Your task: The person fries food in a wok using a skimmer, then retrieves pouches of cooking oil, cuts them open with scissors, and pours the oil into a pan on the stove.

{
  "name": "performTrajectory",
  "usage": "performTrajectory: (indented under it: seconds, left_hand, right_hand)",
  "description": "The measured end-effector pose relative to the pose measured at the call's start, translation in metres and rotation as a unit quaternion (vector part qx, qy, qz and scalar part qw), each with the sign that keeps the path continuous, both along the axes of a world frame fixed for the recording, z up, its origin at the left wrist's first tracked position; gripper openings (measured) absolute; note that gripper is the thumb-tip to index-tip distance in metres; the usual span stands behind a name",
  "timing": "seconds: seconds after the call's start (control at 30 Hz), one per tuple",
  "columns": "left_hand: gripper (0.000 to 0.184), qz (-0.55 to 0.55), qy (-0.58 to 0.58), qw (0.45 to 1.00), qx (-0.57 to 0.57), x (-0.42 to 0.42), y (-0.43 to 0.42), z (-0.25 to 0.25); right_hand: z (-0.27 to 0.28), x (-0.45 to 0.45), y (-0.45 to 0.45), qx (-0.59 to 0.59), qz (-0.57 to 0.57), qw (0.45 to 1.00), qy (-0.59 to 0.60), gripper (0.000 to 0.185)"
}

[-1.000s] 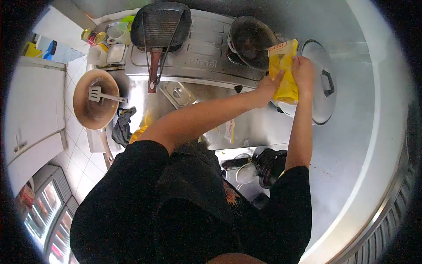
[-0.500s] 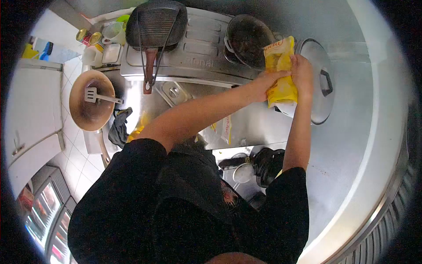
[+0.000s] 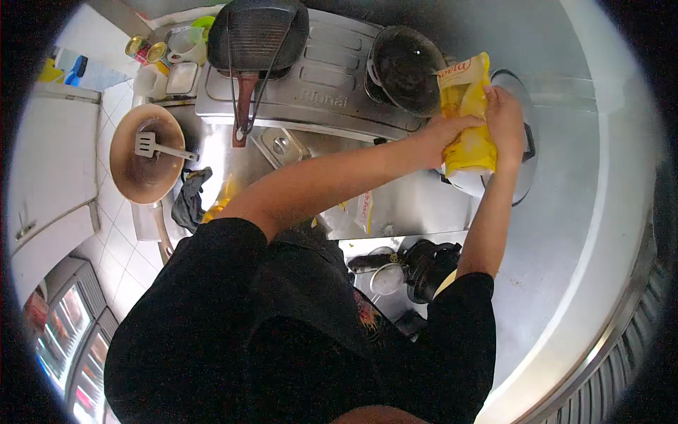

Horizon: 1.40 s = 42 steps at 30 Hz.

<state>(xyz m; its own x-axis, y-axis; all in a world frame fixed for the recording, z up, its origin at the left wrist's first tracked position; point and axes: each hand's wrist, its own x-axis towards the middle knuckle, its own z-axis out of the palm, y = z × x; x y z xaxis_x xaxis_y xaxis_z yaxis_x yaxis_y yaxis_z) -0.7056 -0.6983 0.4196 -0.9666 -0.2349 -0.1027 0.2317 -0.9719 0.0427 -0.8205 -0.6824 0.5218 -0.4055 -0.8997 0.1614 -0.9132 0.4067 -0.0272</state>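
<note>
My left hand point(image 3: 450, 137) and my right hand point(image 3: 506, 121) both grip a yellow printed pouch of cooking oil point(image 3: 470, 152), the left from the near left side and the right along its right edge. The pouch's printed top end points away from me, beside the right rim of a dark wok point(image 3: 406, 67) on the stove. Whether oil runs out of it, I cannot tell. Under and behind my right hand is a large pot with a metal lid point(image 3: 521, 180), partly hidden by the hands and pouch.
A square grill pan point(image 3: 256, 42) sits on the stove point(image 3: 321, 106). Left of it are a brown pan point(image 3: 127, 169) with a slotted turner point(image 3: 146, 145), cans point(image 3: 157, 52) and cups. A lidded metal container point(image 3: 277, 146) and an opened wrapper point(image 3: 364, 210) lie on the steel counter point(image 3: 409, 205).
Both hands and the pouch have shifted slightly right in the view, and the stove also appears shifted a little. Both hands keep their grip on the pouch.
</note>
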Motion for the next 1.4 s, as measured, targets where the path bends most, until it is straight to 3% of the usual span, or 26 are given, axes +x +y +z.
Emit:
performTrajectory:
  seconds: [0.1,0.23,0.33,0.43,0.53,0.63,0.8,1.0,1.13,1.4]
  left_hand:
    - [0.047,0.029,-0.001,0.999,-0.031,0.002,0.001,0.01]
    - [0.05,0.064,0.027,0.996,-0.048,0.001,0.007,0.008]
    - [0.052,0.023,0.073,0.996,-0.035,0.009,0.011,0.007]
    - [0.055,-0.024,0.026,0.994,-0.104,0.028,0.01,0.007]
    - [0.064,-0.101,-0.011,0.992,-0.073,0.05,0.005,0.001]
    - [0.069,-0.119,-0.044,0.985,-0.117,0.067,0.019,-0.023]
    - [0.064,-0.099,-0.042,0.972,-0.21,0.13,0.034,-0.04]
    - [0.05,-0.153,-0.061,0.946,-0.278,0.233,0.025,-0.043]
    - [0.051,-0.068,-0.156,0.935,-0.312,0.319,-0.003,-0.041]
    - [0.052,0.125,-0.297,0.909,-0.264,0.43,-0.01,-0.051]
  right_hand:
    - [0.009,-0.013,-0.003,-0.001,0.038,0.999,0.016,0.035]
    - [0.028,-0.01,-0.007,0.028,0.043,0.997,-0.063,0.032]
    - [0.035,-0.014,-0.012,0.064,0.038,0.992,-0.103,0.033]
    - [0.039,-0.015,-0.016,0.078,0.054,0.989,-0.116,0.033]
    - [0.05,0.0,-0.019,0.097,0.052,0.987,-0.114,0.034]
    - [0.048,-0.018,-0.023,0.115,0.048,0.987,-0.103,0.036]
    - [0.056,-0.016,-0.026,0.073,0.094,0.99,-0.081,0.038]
    - [0.077,-0.011,-0.03,0.149,0.051,0.983,-0.093,0.037]
    - [0.079,-0.018,-0.023,0.117,0.1,0.986,-0.065,0.036]
    - [0.089,-0.017,-0.014,0.09,0.109,0.986,-0.09,0.032]
